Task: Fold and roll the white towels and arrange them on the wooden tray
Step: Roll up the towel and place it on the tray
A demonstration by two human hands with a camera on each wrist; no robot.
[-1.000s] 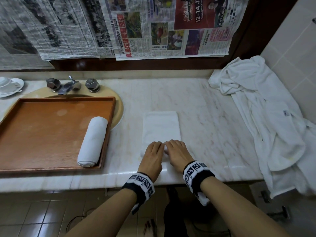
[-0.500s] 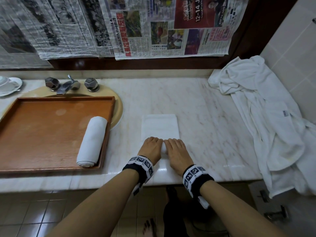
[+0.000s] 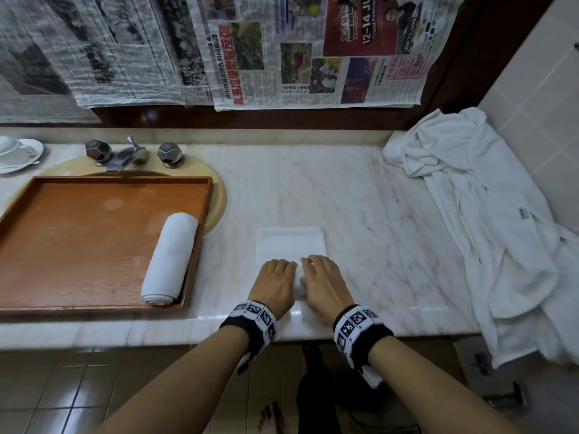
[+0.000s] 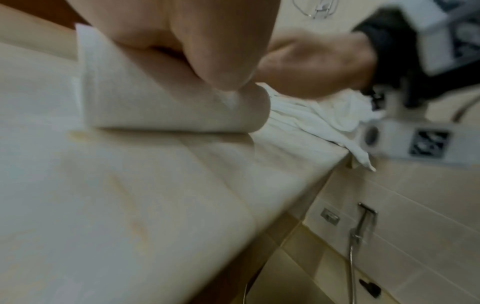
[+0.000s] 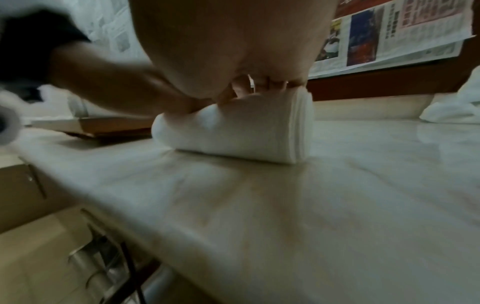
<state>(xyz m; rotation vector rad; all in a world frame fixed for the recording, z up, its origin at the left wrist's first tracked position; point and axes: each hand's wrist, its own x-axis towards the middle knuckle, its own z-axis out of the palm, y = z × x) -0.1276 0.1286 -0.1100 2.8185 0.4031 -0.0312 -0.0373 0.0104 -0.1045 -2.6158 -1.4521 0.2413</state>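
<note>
A folded white towel (image 3: 289, 241) lies flat on the marble counter, its near end wound into a roll (image 4: 168, 111) (image 5: 246, 131). My left hand (image 3: 275, 277) and right hand (image 3: 319, 274) sit side by side on that roll, fingers curled over its top and thumbs against its near side. The roll is mostly hidden under them in the head view. To the left the wooden tray (image 3: 78, 245) rests over the sink, with one finished rolled towel (image 3: 170, 258) lying along its right wall.
A heap of white towelling (image 3: 488, 214) covers the counter's right end and hangs over the front edge. A faucet (image 3: 125, 155) stands behind the tray, a cup and saucer (image 3: 15, 151) at far left. Newspaper covers the wall behind.
Both hands have moved away from me along the towel, winding it up. The roll has grown thicker and the flat part ahead of the fingers is shorter.
</note>
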